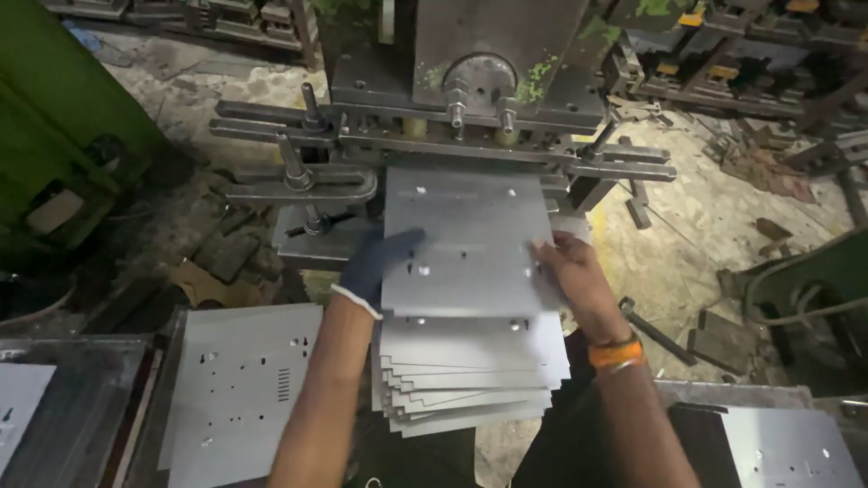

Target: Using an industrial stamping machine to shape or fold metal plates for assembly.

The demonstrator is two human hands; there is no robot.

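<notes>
My left hand (380, 265), in a dark blue glove, grips the left edge of a thin grey metal sheet (466, 239) with punched holes. My bare right hand (565, 271), an orange band at its wrist, holds the sheet's right edge. The sheet lies flat, its far end under the press machine (470, 77). Below it, nearer to me, sits a fanned stack of similar metal sheets (470, 380).
A punched sheet (240, 389) with slots lies at the lower left, another sheet (787, 447) at the lower right. Clamp bars (298, 185) and bolts stick out at the press's front. Green machinery (54, 117) stands at left. Scrap metal litters the floor at right.
</notes>
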